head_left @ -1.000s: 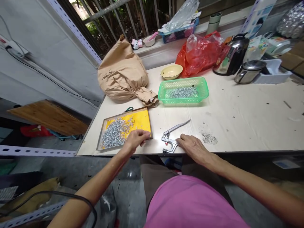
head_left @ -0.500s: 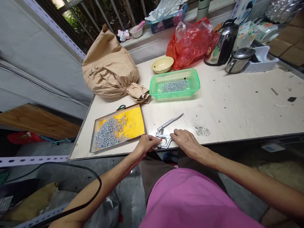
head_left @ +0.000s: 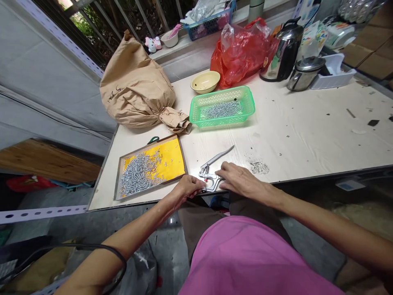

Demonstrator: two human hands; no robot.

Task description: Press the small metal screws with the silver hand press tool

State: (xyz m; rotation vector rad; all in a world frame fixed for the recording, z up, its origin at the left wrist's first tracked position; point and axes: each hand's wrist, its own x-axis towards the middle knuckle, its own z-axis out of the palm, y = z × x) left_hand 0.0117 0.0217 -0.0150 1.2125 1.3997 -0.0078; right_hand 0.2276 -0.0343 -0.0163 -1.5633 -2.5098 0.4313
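Silver press pliers [head_left: 215, 166] with a red spot at the jaw lie near the table's front edge. My left hand [head_left: 188, 187] is pinched at the jaw end of the pliers, fingers closed on something too small to make out. My right hand [head_left: 238, 179] rests on the lower handle of the pliers, fingers curled over it. To the left lies a framed tray [head_left: 172, 157] with a yellow base and a heap of small silver screws [head_left: 138, 174]. A green plastic basket [head_left: 222, 110] farther back holds more screws.
A tied brown paper sack [head_left: 135, 88] sits at the back left, a yellow bowl [head_left: 205, 81] and a red plastic bag [head_left: 242, 49] behind the basket. A kettle [head_left: 281, 51], a steel pot [head_left: 302, 73] and a white tray [head_left: 334, 73] stand at the back right. Metal debris [head_left: 259, 167] lies beside the pliers.
My left hand left the yellow tray and moved right to the jaw of the pliers. My right hand slid forward onto the pliers' handle. The view shifted slightly.
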